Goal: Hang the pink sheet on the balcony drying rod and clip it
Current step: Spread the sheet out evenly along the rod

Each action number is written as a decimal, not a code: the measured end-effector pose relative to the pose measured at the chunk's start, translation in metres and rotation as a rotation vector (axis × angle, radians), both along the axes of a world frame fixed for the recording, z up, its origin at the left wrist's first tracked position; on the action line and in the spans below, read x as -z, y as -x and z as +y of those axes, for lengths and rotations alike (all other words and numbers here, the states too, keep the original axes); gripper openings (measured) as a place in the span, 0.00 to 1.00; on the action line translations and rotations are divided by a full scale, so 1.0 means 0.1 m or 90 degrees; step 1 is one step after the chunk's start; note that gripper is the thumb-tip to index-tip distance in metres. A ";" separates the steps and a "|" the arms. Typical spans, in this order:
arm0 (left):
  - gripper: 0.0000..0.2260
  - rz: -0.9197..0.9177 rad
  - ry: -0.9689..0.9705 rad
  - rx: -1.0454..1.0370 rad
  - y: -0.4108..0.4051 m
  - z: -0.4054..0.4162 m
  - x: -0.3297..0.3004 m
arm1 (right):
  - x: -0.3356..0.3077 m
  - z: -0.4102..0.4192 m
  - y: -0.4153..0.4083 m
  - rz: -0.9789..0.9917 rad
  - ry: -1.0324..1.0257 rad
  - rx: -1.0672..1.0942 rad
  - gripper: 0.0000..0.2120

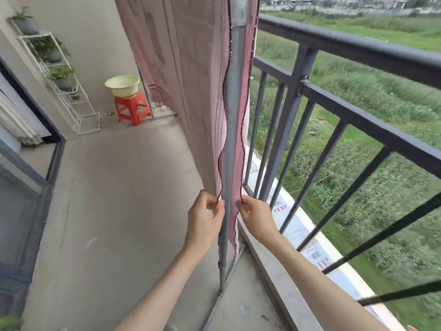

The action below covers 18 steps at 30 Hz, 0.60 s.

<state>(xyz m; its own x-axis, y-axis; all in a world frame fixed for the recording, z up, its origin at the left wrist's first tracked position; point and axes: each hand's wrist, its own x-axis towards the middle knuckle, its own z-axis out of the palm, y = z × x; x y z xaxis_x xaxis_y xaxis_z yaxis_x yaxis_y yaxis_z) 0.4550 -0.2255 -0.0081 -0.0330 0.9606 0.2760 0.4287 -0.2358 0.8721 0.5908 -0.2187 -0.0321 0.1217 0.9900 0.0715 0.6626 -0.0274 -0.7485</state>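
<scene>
Pink fabric, the pink sheet [191, 80], is seen draped over the drying rack so that two layers hang down on either side of a grey metal upright pole [230, 130], close inside the balcony railing [334, 96]. Both hanging edges are trimmed with dark red stitching. The near edge of the inner layer is pinched between thumb and fingers of the left hand [205, 220], just left of the pole; the grip is narrow and closed on the hem. The edge of the outer layer is pinched in the same way by the right hand [256, 216], just right of the pole, with the fingers curled onto the cloth. The two hands are held at about the same height, near each other, with the pole between them. No clips can be made out on the sheet.

Printed red and dark marks are seen on the white sheeting [312, 254] lying outside along the ledge below the railing, but the writing is too blurred to be read.

At the far end of the concrete floor [114, 199], a pale green basin [122, 85] is set on an orange plastic stool [132, 108]. A white wire shelf [69, 87] carrying potted plants is placed against the left wall. Green overgrown ground is seen beyond the railing.
</scene>
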 end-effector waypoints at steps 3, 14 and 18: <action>0.09 -0.011 -0.009 0.046 0.05 0.02 0.13 | 0.12 -0.09 0.04 -0.010 0.037 -0.011 0.09; 0.18 0.219 0.023 0.511 0.49 0.07 0.56 | 0.37 -0.79 0.46 -0.086 0.103 0.276 0.21; 0.27 0.399 -0.050 0.712 0.72 -0.08 0.80 | 0.49 -1.40 0.91 -0.109 0.149 0.468 0.26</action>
